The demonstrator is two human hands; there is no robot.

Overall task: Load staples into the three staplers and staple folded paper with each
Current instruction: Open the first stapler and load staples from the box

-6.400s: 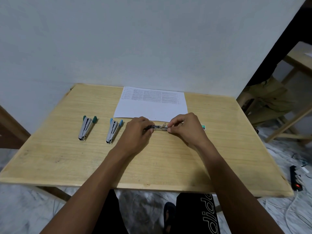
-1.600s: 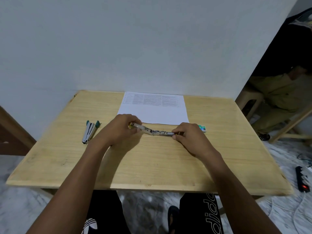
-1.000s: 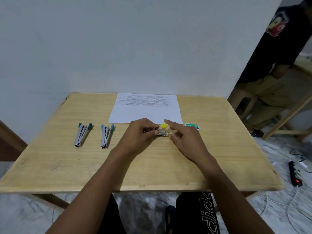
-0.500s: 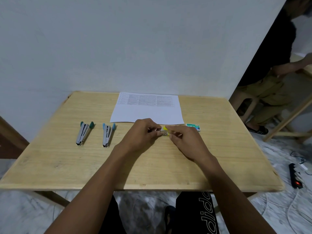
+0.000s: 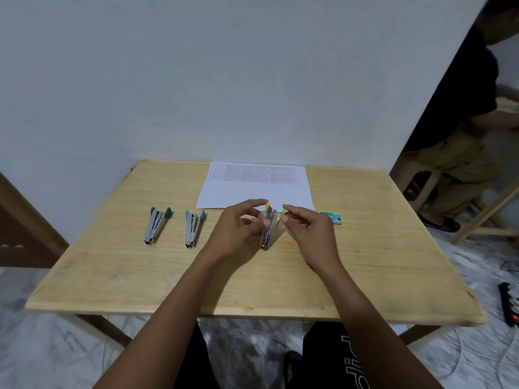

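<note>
The yellow stapler (image 5: 270,225), tilted up just before the near edge of the paper (image 5: 255,189), sits in the curled fingers of the left hand (image 5: 238,231), so it is best braced there while the right hand (image 5: 309,231), thumb and forefinger apparently pinching its yellow-tipped arm, eases it shut squarely.

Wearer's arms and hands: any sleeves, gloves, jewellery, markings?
Left hand and right hand are bare: no gloves, rings or watch visible. Forearms are bare to the frame edge, with no sleeves in view. Also worn: black legwear with white lettering on the right leg.
</note>
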